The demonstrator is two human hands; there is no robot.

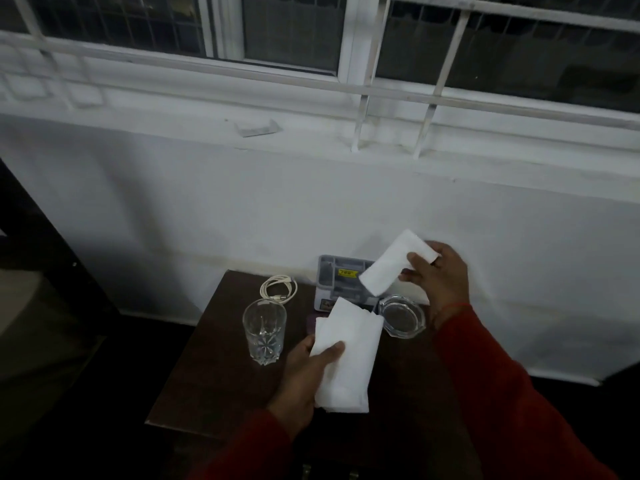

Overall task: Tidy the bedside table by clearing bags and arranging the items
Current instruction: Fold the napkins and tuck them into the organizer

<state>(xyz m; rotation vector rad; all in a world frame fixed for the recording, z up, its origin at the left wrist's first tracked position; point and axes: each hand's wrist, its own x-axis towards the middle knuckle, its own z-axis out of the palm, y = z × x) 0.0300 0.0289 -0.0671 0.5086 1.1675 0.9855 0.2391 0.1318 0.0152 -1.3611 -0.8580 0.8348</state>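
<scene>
The left hand [304, 368] has its grip clamped on a large white paper bag [346, 362], long axis running away from the person, held over the middle of the dark wooden bench [207, 375]. The right hand [436, 275] pinches a smaller white bag [394, 265] above the grey box [332, 275], and is the hand nearer to the wall. On the bench stand a drinking glass [265, 332], a glass ashtray [401, 317] and a coiled cable [278, 289]. Behind is a white wall under a barred window [415, 46]; the room is dim.
</scene>
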